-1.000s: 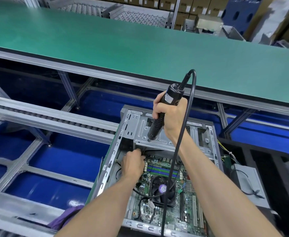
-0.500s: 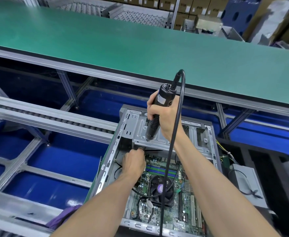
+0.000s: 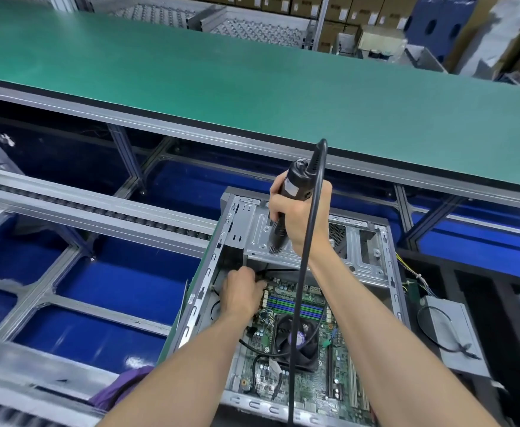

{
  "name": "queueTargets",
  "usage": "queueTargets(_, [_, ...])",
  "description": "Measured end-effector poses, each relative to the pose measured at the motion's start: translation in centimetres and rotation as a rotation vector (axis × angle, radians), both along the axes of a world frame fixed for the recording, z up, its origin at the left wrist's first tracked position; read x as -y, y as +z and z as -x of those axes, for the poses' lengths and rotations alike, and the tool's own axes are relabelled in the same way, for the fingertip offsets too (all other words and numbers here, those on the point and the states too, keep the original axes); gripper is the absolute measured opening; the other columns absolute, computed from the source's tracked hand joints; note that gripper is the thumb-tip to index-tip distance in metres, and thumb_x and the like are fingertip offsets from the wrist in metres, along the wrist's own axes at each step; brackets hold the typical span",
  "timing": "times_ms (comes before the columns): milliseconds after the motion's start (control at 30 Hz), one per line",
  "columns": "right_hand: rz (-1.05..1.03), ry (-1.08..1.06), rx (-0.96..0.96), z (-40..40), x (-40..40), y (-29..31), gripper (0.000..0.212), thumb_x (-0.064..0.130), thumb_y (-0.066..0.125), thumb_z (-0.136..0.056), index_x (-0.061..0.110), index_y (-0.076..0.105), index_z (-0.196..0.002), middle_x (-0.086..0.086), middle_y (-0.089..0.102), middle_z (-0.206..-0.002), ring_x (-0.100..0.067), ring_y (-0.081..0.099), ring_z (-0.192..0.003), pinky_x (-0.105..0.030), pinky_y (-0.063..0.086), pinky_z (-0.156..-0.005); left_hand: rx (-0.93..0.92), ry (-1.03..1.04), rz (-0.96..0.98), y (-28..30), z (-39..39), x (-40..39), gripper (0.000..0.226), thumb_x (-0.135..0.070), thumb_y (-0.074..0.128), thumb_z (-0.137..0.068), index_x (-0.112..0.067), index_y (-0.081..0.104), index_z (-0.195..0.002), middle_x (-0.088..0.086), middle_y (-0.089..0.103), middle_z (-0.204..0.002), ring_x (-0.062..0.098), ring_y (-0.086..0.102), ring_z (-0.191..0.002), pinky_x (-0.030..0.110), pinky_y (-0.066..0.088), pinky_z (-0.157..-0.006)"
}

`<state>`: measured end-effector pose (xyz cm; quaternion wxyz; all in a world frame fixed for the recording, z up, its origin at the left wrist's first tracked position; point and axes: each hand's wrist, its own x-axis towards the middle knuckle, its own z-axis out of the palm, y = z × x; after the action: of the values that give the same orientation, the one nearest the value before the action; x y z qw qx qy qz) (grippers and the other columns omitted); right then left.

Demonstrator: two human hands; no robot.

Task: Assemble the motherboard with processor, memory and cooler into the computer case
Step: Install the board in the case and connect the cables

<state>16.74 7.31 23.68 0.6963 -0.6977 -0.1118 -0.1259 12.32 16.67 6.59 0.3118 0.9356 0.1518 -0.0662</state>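
Observation:
An open grey computer case [image 3: 386, 260] lies on its side below me. A green motherboard [image 3: 339, 362] with memory sticks [image 3: 295, 306] and a black fan cooler [image 3: 298, 340] sits inside it. My right hand [image 3: 305, 220] grips a black electric screwdriver [image 3: 286, 208], held upright with its tip over the case's metal drive bay. Its black cable [image 3: 305, 272] arcs down across the board. My left hand [image 3: 241, 292] reaches to the board's far left corner, fingers curled around something small that I cannot make out.
A long green workbench [image 3: 252, 81] runs across the back. Aluminium frame rails [image 3: 98, 211] and blue trays [image 3: 123, 272] lie to the left. A grey power supply [image 3: 449, 331] with wires sits right of the case. A purple cloth [image 3: 123, 386] lies near the front left.
My right hand with the screwdriver has shifted left and slightly down over the drive bay. My left hand stays at the board's far left corner.

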Motion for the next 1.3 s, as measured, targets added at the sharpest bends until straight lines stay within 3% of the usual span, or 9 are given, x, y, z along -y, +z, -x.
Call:
queueTargets(67, [0.042,-0.020,0.005,-0.1,-0.2,-0.2,0.008,-0.004,0.061,-0.061,0.001,0.063,-0.067,-0.013,0.058,-0.058,-0.023,0.052,-0.050,-0.035,0.045,-0.052,-0.019,0.044,0.069,-0.2,-0.1,0.0,0.020,-0.033,0.074,-0.089,-0.016,0.072,-0.078,0.000,0.066,-0.069,0.015,0.060,-0.061,0.030,0.053,-0.058])
queueTargets(133, [0.068,-0.033,0.003,-0.3,-0.3,-0.4,0.008,-0.002,0.063,-0.061,0.004,0.064,-0.067,-0.010,0.059,-0.060,-0.024,0.053,-0.053,-0.033,0.044,-0.056,-0.033,0.074,0.130,-0.4,0.0,-0.1,0.017,-0.031,0.076,-0.088,-0.014,0.075,-0.091,0.002,0.072,-0.080,0.018,0.067,-0.072,0.032,0.058,-0.070])
queueTargets(333, [0.036,-0.036,-0.007,-0.5,-0.3,-1.0,0.008,-0.002,0.062,-0.060,0.003,0.064,-0.066,-0.018,0.059,-0.061,-0.027,0.052,-0.051,-0.040,0.046,-0.051,-0.054,0.105,0.215,-0.7,0.0,-0.2,0.014,-0.033,0.076,-0.088,-0.021,0.080,-0.094,-0.011,0.068,-0.071,0.004,0.061,-0.063,0.024,0.051,-0.063])
queueTargets(533, [0.078,-0.048,-0.019,-0.7,-0.4,-1.1,0.007,-0.001,0.064,-0.062,0.002,0.064,-0.069,-0.015,0.061,-0.063,-0.026,0.055,-0.055,-0.039,0.050,-0.056,-0.070,0.137,0.284,-1.4,-0.3,-0.3,0.022,-0.034,0.078,-0.086,-0.018,0.078,-0.102,0.001,0.076,-0.093,0.017,0.068,-0.081,0.029,0.057,-0.077])
queueTargets(633, [0.094,-0.047,-0.028,-0.8,-0.5,-1.2,0.007,-0.002,0.064,-0.063,0.001,0.064,-0.069,-0.012,0.061,-0.063,-0.025,0.055,-0.056,-0.040,0.050,-0.056,-0.068,0.145,0.315,-1.8,-0.5,-0.3,0.024,-0.030,0.078,-0.086,-0.007,0.075,-0.095,0.005,0.076,-0.099,0.021,0.070,-0.084,0.036,0.059,-0.080])
queueTargets(800, [0.089,-0.038,-0.017,-0.9,-0.5,-1.4,0.006,-0.003,0.064,-0.063,-0.001,0.063,-0.068,-0.014,0.060,-0.062,-0.025,0.055,-0.055,-0.034,0.047,-0.055,-0.065,0.142,0.313,-1.9,-0.6,-0.2,0.024,-0.028,0.077,-0.088,-0.005,0.074,-0.094,0.000,0.075,-0.103,0.017,0.068,-0.081,0.027,0.053,-0.072])
queueTargets(1033, [-0.002,0.134,-0.041,-1.3,-0.2,-1.5,0.011,-0.004,0.062,-0.061,0.000,0.061,-0.072,-0.021,0.057,-0.065,-0.024,0.051,-0.051,-0.032,0.043,-0.051,-0.066,0.120,0.276,-1.3,-0.3,0.0,0.017,-0.027,0.073,-0.090,-0.018,0.078,-0.104,-0.011,0.066,-0.068,0.005,0.061,-0.058,0.016,0.044,-0.051])
queueTargets(1200, [0.040,-0.141,-0.029,-1.0,-1.3,-2.3,0.007,-0.001,0.064,-0.066,-0.002,0.059,-0.071,-0.021,0.058,-0.065,-0.039,0.053,-0.056,-0.043,0.047,-0.053,-0.048,0.063,0.254,-0.9,-0.2,0.1,0.019,-0.028,0.071,-0.090,-0.023,0.078,-0.107,-0.012,0.065,-0.061,0.007,0.059,-0.052,0.017,0.040,-0.047])
queueTargets(1300, [0.049,0.078,-0.054,-1.2,-1.2,-1.8,0.009,-0.003,0.062,-0.061,-0.002,0.059,-0.069,-0.026,0.058,-0.069,-0.030,0.052,-0.057,-0.037,0.044,-0.053,-0.053,0.074,0.255,-0.8,-0.1,0.1,0.018,-0.028,0.072,-0.090,-0.021,0.078,-0.106,-0.009,0.068,-0.067,0.008,0.060,-0.055,0.018,0.042,-0.050])
